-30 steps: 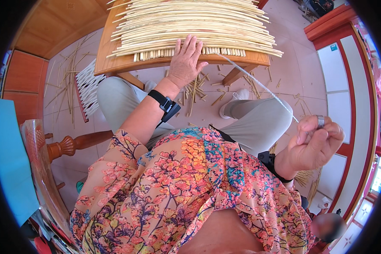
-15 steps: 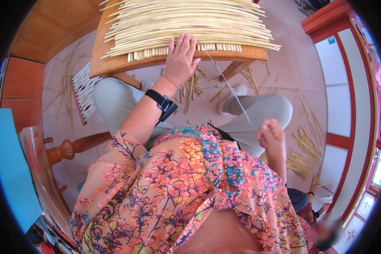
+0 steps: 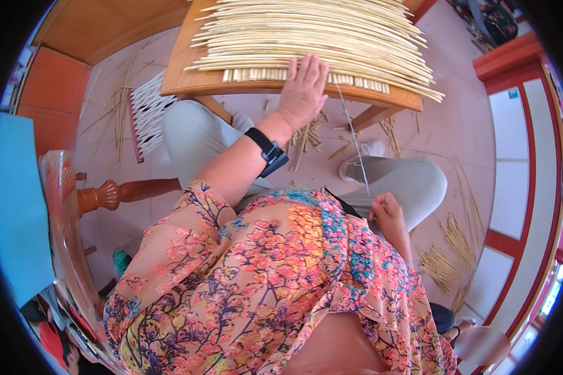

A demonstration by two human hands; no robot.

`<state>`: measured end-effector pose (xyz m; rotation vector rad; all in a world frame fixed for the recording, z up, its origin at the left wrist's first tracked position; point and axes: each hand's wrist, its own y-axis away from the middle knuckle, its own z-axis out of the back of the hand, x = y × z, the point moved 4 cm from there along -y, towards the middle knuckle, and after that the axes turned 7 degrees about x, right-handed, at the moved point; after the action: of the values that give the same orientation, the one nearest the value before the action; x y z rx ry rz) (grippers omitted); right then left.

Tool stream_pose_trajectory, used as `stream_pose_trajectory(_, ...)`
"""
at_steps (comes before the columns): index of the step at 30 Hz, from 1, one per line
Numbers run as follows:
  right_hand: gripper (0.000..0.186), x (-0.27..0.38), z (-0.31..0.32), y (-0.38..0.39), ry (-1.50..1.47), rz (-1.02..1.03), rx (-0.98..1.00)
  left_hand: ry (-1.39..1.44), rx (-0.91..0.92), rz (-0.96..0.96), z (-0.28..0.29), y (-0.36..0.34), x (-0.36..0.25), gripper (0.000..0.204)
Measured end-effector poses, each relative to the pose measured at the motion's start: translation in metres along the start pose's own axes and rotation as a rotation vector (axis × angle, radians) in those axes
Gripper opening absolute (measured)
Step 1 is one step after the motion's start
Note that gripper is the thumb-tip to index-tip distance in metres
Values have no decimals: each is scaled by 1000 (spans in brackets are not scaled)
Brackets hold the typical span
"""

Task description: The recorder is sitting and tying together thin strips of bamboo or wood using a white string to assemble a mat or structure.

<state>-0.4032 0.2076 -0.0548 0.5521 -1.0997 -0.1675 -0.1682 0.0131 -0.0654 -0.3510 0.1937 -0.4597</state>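
A layer of long, pale peeled sticks [image 3: 319, 39] lies side by side across a small wooden table [image 3: 182, 72]. Short cut sticks [image 3: 256, 75] form a row under its near edge. My left hand [image 3: 303, 87] rests on the nearest long sticks, fingers stretched out, a black strapped device on its wrist. From that edge, just right of the hand, a thin whitish string [image 3: 350, 122] runs down toward my right hand [image 3: 388, 211]. That hand is closed above my right thigh, and the string's end appears to go into its fingers.
Cut stick pieces [image 3: 306, 134] litter the floor below the table. Bundles of sticks [image 3: 447, 253] lie at the right, near a white cabinet with red trim [image 3: 510, 175]. A wooden chair [image 3: 109, 195] stands on my left. Part of another person's arm [image 3: 460, 328] shows at lower right.
The whole view has shifted, so the table sits farther right. My right hand has come left and closer to my body, and the string hangs steeper. My left hand stays on the sticks.
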Motion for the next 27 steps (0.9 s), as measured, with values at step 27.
stream_pose_trajectory(27,8,5,7,8,-21,-181,11,41,-44,-53,6,3,-10,62)
